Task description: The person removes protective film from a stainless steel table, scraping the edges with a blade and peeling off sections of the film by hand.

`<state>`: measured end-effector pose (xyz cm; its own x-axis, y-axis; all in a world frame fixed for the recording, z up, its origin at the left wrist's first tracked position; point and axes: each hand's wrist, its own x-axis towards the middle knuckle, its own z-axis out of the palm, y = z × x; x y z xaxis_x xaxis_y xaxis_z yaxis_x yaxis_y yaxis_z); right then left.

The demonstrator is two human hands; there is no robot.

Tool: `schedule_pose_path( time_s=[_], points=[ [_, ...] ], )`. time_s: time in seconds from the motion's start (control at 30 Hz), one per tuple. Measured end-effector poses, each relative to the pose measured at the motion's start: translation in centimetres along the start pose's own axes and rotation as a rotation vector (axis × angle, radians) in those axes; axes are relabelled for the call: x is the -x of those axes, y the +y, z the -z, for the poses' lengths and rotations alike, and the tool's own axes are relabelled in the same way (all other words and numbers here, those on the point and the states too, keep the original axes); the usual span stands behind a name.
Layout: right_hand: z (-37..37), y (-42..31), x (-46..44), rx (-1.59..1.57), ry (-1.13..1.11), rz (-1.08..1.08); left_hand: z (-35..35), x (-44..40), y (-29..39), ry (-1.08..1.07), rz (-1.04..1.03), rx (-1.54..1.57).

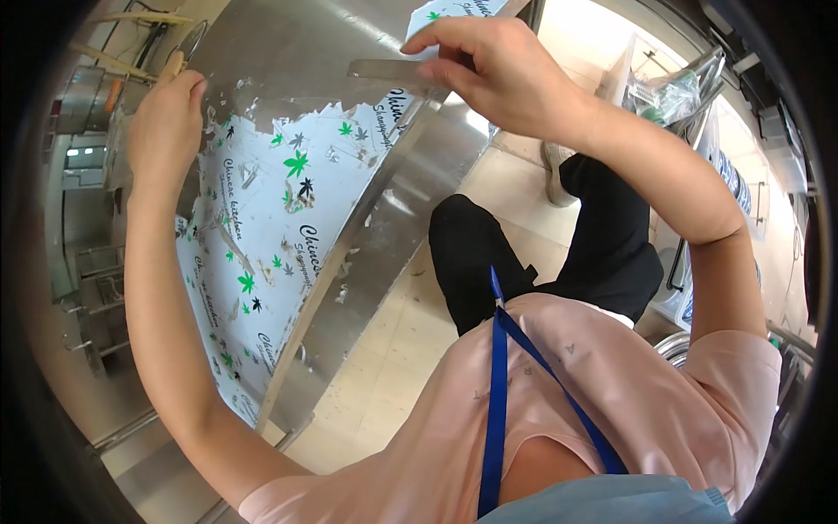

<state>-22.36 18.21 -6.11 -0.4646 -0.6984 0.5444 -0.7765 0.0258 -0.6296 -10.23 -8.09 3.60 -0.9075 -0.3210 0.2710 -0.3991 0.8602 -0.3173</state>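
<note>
My right hand (pixel 502 74) pinches a thin greyish strip (pixel 380 69), seemingly peeled film, between thumb and fingertips above the metal panel (pixel 305 44). Closed at the panel's far left edge is my left hand (pixel 164 131). A pale, handle-like piece (pixel 172 68) sticks up from its fingers, but I cannot make out what it is. Much of the panel carries white protective film (pixel 271 210) printed with green and black leaves and lettering. The film's upper edge is ragged, with bare metal above it. Torn scraps (pixel 234 249) lie on the film.
A metal ledge (pixel 384 210) runs along the panel's near side. Beyond it lies the tiled floor (pixel 375 384). On the right stands a bin with clear plastic bags (pixel 672 96). Metal racks and pipes (pixel 87 332) are at the left. A blue lanyard (pixel 495 393) hangs over my shirt.
</note>
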Motion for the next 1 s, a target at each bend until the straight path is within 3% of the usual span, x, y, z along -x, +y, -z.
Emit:
schedule_pose_path(
  time_s=[0.1,0.13,0.17,0.2,0.27,0.37,0.77,1.0],
  points=[
    [-0.7,0.1,1.0,0.054,0.078,-0.049,-1.9,-1.9,0.8,0.048,-0.440,0.345],
    [-0.9,0.1,1.2,0.057,0.095,-0.063,-2.3,-1.8,2.8,0.154,-0.618,0.518],
    [-0.6,-0.4,1.1,0.057,0.049,-0.121,-1.9,-1.3,5.0,-0.077,-0.541,0.821],
    [-0.7,-0.3,1.2,0.073,0.059,-0.085,-2.3,-1.1,6.6,-0.118,-0.570,0.896],
    [-1.0,0.2,1.2,0.107,0.080,-0.010,-0.9,-0.8,9.1,-0.484,-0.337,1.047],
    [-0.7,0.2,0.8,0.078,0.052,-0.016,-3.2,-2.3,9.4,-0.292,-0.456,1.092],
    [-1.1,-0.6,0.6,0.110,-0.019,-0.039,-3.9,-3.1,8.1,-0.540,-0.408,1.261],
    [-0.6,-0.4,0.9,-0.056,0.023,-0.306,-3.9,-4.1,7.0,-0.561,-0.441,1.204]
  ],
)
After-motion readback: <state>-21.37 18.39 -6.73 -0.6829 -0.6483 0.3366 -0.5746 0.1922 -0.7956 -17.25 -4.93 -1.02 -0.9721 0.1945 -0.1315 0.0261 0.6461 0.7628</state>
